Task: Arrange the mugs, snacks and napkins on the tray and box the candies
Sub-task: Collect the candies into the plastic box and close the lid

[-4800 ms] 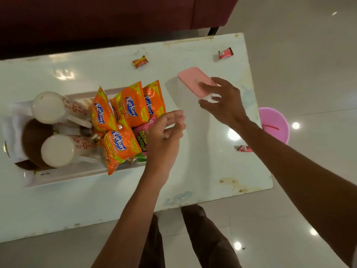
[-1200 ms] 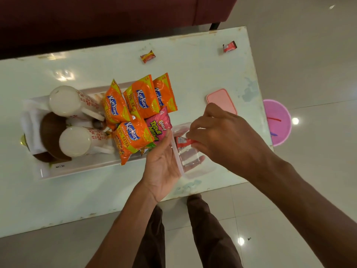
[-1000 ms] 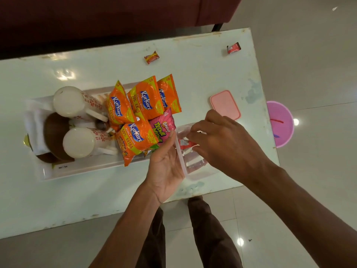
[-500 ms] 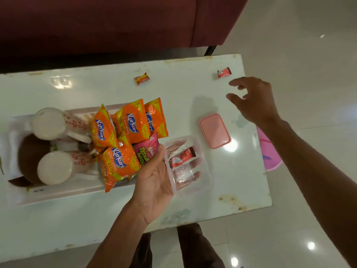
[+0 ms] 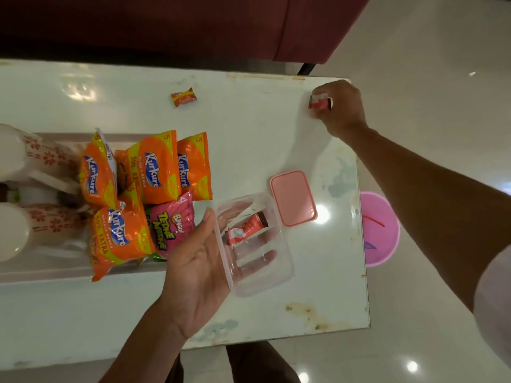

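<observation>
White table point(image 5: 249, 139), dark red sofa point(image 5: 166, 26) behind. Far left: two mugs point(image 5: 16, 161) on the tray point(image 5: 49, 273), snack packs point(image 5: 154, 172) piled against them, so that half looks done; can't make out napkins from here. Loose candy point(image 5: 183, 96) sits alone near the far edge, well apart from the rest, not yet boxed. Left hand point(image 5: 199, 266) is flat, palm up, fingers straight under the clear box point(image 5: 276, 283), thumb up along its wall: it carries the box mouth-up as a catch bin, just beside the packs. Boxed candy point(image 5: 246, 229) already inside. Lid point(image 5: 293, 199) parked on the table beside the box, so the mouth is free. Right hand point(image 5: 343, 109) is at the far right corner, fingers curled, pinching the corner candy point(image 5: 320, 102). Path back to the box looks free; only the lid lies near it. Pink bin point(image 5: 383, 228) on the floor past the table edge.
</observation>
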A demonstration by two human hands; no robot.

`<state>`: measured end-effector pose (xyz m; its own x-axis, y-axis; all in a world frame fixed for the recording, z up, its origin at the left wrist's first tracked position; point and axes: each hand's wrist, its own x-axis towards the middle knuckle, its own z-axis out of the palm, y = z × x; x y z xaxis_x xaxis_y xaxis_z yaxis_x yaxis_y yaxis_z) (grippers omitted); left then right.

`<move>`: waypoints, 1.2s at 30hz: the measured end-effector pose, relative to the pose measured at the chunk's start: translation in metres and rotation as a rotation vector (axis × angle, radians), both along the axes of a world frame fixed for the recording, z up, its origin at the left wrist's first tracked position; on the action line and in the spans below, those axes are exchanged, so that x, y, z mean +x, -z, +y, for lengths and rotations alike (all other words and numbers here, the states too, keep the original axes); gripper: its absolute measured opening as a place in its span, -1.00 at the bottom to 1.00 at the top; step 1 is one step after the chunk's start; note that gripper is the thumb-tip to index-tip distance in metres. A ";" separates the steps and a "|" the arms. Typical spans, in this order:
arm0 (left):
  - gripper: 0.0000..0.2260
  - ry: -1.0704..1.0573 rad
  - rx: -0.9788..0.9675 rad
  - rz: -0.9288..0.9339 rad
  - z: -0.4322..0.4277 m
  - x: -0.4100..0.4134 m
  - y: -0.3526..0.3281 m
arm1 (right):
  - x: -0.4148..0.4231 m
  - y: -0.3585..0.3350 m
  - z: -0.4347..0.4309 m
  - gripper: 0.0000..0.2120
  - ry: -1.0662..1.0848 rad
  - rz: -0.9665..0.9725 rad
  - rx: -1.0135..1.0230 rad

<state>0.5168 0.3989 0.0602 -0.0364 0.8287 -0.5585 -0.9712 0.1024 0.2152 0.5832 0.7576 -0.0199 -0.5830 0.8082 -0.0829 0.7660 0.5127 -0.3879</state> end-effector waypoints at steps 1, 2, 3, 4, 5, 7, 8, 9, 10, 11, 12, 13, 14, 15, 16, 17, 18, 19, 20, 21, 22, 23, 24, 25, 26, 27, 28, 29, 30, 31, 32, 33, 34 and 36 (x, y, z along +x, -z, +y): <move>-0.28 -0.004 0.007 0.000 -0.001 0.001 0.000 | 0.001 0.000 0.002 -0.69 -0.020 0.012 0.017; -0.27 -0.011 0.009 0.000 -0.001 0.002 0.000 | 0.003 0.000 0.002 -0.72 -0.042 0.021 0.022; -0.27 -0.021 0.006 -0.004 -0.002 0.003 -0.001 | 0.006 0.000 0.002 -0.74 -0.061 0.023 0.019; -0.26 -0.034 0.002 -0.009 -0.003 0.003 -0.002 | 0.008 -0.001 0.000 -0.74 -0.078 0.017 0.011; -0.25 -0.044 -0.005 -0.011 -0.004 0.003 -0.005 | 0.010 -0.004 -0.003 -0.73 -0.089 0.009 -0.002; -0.23 -0.055 -0.016 -0.012 -0.006 0.003 -0.009 | 0.013 -0.015 -0.017 -0.72 -0.085 0.020 -0.040; -0.23 -0.062 -0.020 -0.010 -0.008 0.002 -0.010 | 0.014 -0.024 -0.027 -0.72 -0.074 0.054 -0.062; -0.23 -0.069 -0.021 -0.003 -0.009 0.000 -0.011 | 0.015 -0.037 -0.041 -0.73 -0.067 0.115 -0.083; -0.23 -0.076 -0.022 0.009 -0.010 -0.002 -0.013 | 0.015 -0.053 -0.058 -0.76 -0.074 0.193 -0.109; -0.23 -0.076 -0.024 0.022 -0.010 -0.005 -0.014 | 0.016 -0.071 -0.077 -0.78 -0.097 0.267 -0.138; -0.22 -0.071 -0.030 0.039 -0.009 -0.009 -0.016 | 0.017 -0.092 -0.099 -0.78 -0.131 0.322 -0.167; -0.21 -0.064 -0.042 0.059 -0.009 -0.011 -0.017 | 0.020 -0.113 -0.121 -0.77 -0.170 0.352 -0.195; -0.21 -0.062 -0.053 0.079 -0.009 -0.014 -0.020 | 0.023 -0.134 -0.142 -0.76 -0.216 0.366 -0.215; -0.24 -0.063 -0.063 0.094 -0.009 -0.016 -0.022 | 0.027 -0.152 -0.161 -0.75 -0.268 0.368 -0.224; -0.29 -0.065 -0.073 0.104 -0.009 -0.016 -0.023 | 0.031 -0.167 -0.179 -0.73 -0.317 0.360 -0.224; -0.34 -0.064 -0.083 0.118 -0.011 -0.018 -0.026 | 0.035 -0.181 -0.196 -0.71 -0.357 0.343 -0.217; -0.38 -0.059 -0.094 0.134 -0.012 -0.019 -0.028 | 0.037 -0.190 -0.211 -0.69 -0.389 0.312 -0.208; -0.38 -0.053 -0.104 0.146 -0.013 -0.020 -0.031 | 0.039 -0.196 -0.225 -0.68 -0.415 0.273 -0.193; -0.37 -0.047 -0.112 0.152 -0.014 -0.022 -0.034 | 0.039 -0.200 -0.237 -0.68 -0.437 0.233 -0.171; -0.37 -0.044 -0.111 0.148 -0.016 -0.023 -0.035 | 0.038 -0.200 -0.247 -0.69 -0.461 0.195 -0.148; -0.37 -0.041 -0.101 0.142 -0.019 -0.023 -0.037 | 0.037 -0.199 -0.255 -0.71 -0.490 0.159 -0.123; -0.39 -0.036 -0.092 0.140 -0.021 -0.023 -0.038 | 0.036 -0.197 -0.262 -0.72 -0.530 0.120 -0.088; -0.40 -0.026 -0.088 0.144 -0.025 -0.023 -0.039 | 0.034 -0.194 -0.267 -0.72 -0.579 0.080 -0.041; -0.42 -0.016 -0.084 0.154 -0.029 -0.024 -0.039 | 0.032 -0.193 -0.271 -0.73 -0.625 0.045 0.010; -0.45 -0.011 -0.076 0.160 -0.032 -0.024 -0.038 | 0.030 -0.191 -0.275 -0.73 -0.656 0.015 0.048; -0.47 -0.008 -0.068 0.162 -0.036 -0.025 -0.038 | 0.028 -0.191 -0.279 -0.72 -0.667 -0.006 0.067; -0.48 -0.007 -0.063 0.159 -0.039 -0.026 -0.038 | 0.026 -0.191 -0.283 -0.71 -0.669 -0.018 0.076; -0.48 -0.007 -0.060 0.151 -0.042 -0.028 -0.038 | 0.025 -0.190 -0.287 -0.71 -0.670 -0.025 0.080; -0.47 -0.008 -0.056 0.143 -0.045 -0.029 -0.039 | 0.023 -0.189 -0.292 -0.71 -0.674 -0.031 0.081; -0.47 -0.011 -0.055 0.140 -0.047 -0.030 -0.039 | 0.022 -0.188 -0.295 -0.71 -0.678 -0.037 0.080; -0.48 -0.015 -0.052 0.140 -0.050 -0.031 -0.039 | 0.020 -0.187 -0.299 -0.70 -0.678 -0.046 0.080; -0.50 -0.018 -0.047 0.138 -0.052 -0.032 -0.039 | 0.019 -0.187 -0.302 -0.68 -0.673 -0.058 0.078; -0.53 -0.019 -0.037 0.136 -0.054 -0.033 -0.039 | 0.017 -0.187 -0.305 -0.67 -0.664 -0.073 0.072; -0.57 -0.017 -0.033 0.130 -0.058 -0.036 -0.040 | 0.014 -0.188 -0.310 -0.66 -0.640 -0.084 0.041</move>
<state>0.4808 0.3405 0.1002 -0.1243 0.8087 -0.5749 -0.9371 0.0948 0.3359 0.5968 0.4478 0.1681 -0.9435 0.3065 -0.1261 0.3310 0.8912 -0.3102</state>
